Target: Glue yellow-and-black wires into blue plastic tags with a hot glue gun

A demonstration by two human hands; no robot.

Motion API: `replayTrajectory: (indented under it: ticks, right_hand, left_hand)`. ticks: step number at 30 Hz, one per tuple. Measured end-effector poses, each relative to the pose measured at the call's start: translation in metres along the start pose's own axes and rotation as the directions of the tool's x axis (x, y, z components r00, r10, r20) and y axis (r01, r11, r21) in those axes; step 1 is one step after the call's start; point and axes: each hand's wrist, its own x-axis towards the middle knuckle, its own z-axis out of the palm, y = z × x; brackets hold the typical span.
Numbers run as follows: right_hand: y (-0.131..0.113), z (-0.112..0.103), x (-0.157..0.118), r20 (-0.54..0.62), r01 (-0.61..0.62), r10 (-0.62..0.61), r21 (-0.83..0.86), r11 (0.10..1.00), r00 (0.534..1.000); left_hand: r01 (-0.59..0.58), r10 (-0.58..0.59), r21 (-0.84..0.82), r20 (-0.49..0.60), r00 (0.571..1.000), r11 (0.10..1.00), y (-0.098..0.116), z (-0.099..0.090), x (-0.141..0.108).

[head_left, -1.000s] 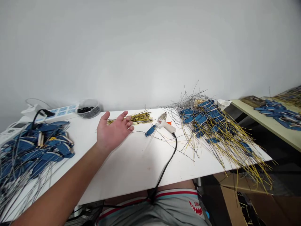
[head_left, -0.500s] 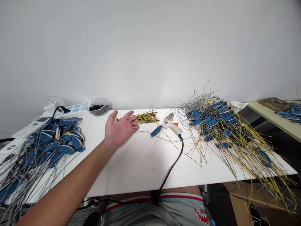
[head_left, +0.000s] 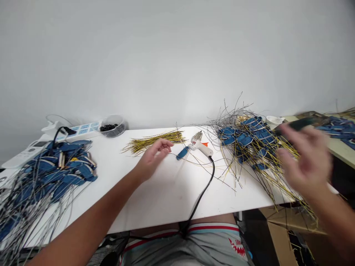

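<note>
My left hand [head_left: 157,153] is over the white table beside a bundle of yellow and dark wires [head_left: 144,142]. Its fingers are curled in toward the thumb, near the end of a thin wire; what they pinch is too small to name. A small blue piece [head_left: 182,153] lies right of it, against a white glue gun [head_left: 202,147]. My right hand [head_left: 307,159], smeared by motion, is above the right end of a pile of blue pieces with wires [head_left: 245,138]. A dark elongated object [head_left: 299,124] shows blurred at its fingers; whether it is held is unclear.
At the left is another heap of blue pieces with dark wires [head_left: 73,168]. Behind it are a power strip [head_left: 83,130] and a clear bowl of black bits [head_left: 113,126]. A black cord [head_left: 203,192] runs over the front edge. A second table [head_left: 337,147] is at the right.
My right hand has come into view from the right, with the dark object at its fingers. My left hand has turned from palm-up to curled and moved slightly right. The view has shifted slightly.
</note>
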Motion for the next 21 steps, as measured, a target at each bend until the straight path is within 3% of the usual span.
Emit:
replayTrajectory:
  ticks: [2, 4, 6, 8, 11, 14, 16, 18, 21]
  right_hand:
    - [-0.045, 0.039, -0.013, 0.143, 0.105, -0.145, 0.254, 0.961, 0.979]
    - [-0.091, 0.079, -0.018, 0.28, 0.044, -0.199, 0.477, 0.878, 0.939]
    - [-0.125, 0.113, -0.016, 0.35, 0.051, -0.314, 0.593, 0.803, 0.883]
    - [-0.143, 0.134, -0.007, 0.364, 0.093, -0.41, 0.642, 0.761, 0.836]
    - [-0.141, 0.148, 0.007, 0.346, 0.131, -0.481, 0.688, 0.713, 0.805]
    - [-0.128, 0.155, 0.015, 0.328, 0.095, -0.412, 0.673, 0.733, 0.85]
    - [-0.122, 0.161, 0.016, 0.331, 0.045, -0.322, 0.631, 0.774, 0.887]
    - [-0.121, 0.169, 0.014, 0.356, -0.032, -0.249, 0.625, 0.78, 0.901]
    - [-0.125, 0.18, 0.012, 0.419, -0.105, -0.236, 0.645, 0.757, 0.877]
  left_hand:
    - [-0.211, 0.175, 0.259, 0.154, 0.972, 0.942, 0.0, 0.008, -0.008]
    - [-0.317, 0.24, 0.318, 0.259, 0.936, 0.893, 0.001, 0.015, -0.014]
    - [-0.315, 0.228, 0.322, 0.279, 0.933, 0.893, 0.0, 0.019, -0.017]
    - [-0.243, 0.167, 0.315, 0.248, 0.954, 0.918, -0.004, 0.02, -0.017]
    - [-0.113, 0.091, 0.236, 0.1, 0.991, 0.965, -0.011, 0.018, -0.014]
    - [-0.044, 0.05, 0.113, -0.053, 0.997, 0.993, -0.014, 0.014, -0.011]
    - [-0.034, 0.044, 0.131, -0.08, 0.996, 0.991, -0.014, 0.011, -0.011]
    - [-0.106, 0.125, 0.263, -0.057, 0.991, 0.959, -0.011, 0.01, -0.012]
    - [-0.304, 0.329, 0.426, 0.016, 0.944, 0.852, -0.007, 0.009, -0.016]
